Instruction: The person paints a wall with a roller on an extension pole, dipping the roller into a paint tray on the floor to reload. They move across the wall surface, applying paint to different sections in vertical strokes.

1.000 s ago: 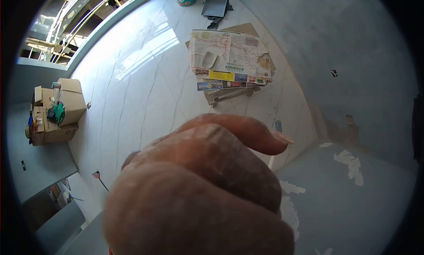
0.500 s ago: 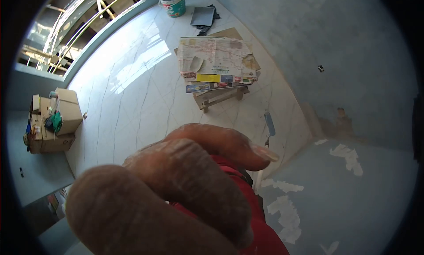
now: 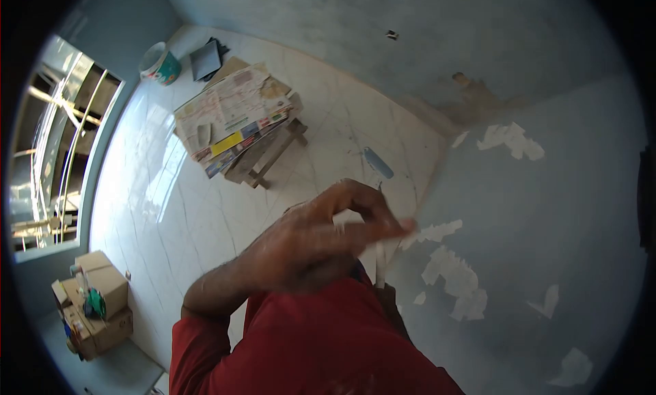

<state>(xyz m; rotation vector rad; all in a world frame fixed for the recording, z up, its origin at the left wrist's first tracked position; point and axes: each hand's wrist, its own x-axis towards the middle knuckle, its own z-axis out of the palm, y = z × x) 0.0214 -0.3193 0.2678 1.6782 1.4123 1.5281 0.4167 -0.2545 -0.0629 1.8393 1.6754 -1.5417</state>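
Observation:
My left hand (image 3: 328, 234) is raised in front of my red shirt (image 3: 321, 340), in the middle of the head view. Its fingers are bent and the tips come together in a pinch, slightly smeared by motion; nothing shows between them. Beyond it a paint roller (image 3: 378, 162) with a blue-grey sleeve rests on the tiled floor. A white pole (image 3: 380, 265), seemingly the roller's, runs down behind my left hand towards my side. A brownish shape at its lower end could be my right hand or arm; its fingers cannot be made out.
Newspapers (image 3: 225, 108) cover a low wooden stool (image 3: 277, 152). Behind stand a teal-and-white bucket (image 3: 160, 65) and a grey tray (image 3: 205, 60). Cardboard boxes (image 3: 102, 285) are stacked at left, below a barred window (image 3: 58, 149). White patches (image 3: 454, 279) mark the blue-grey wall (image 3: 547, 210) at right.
My left hand has moved away from the camera, down to chest height. The view has turned, so the stool and roller appear further left and the red shirt shows more.

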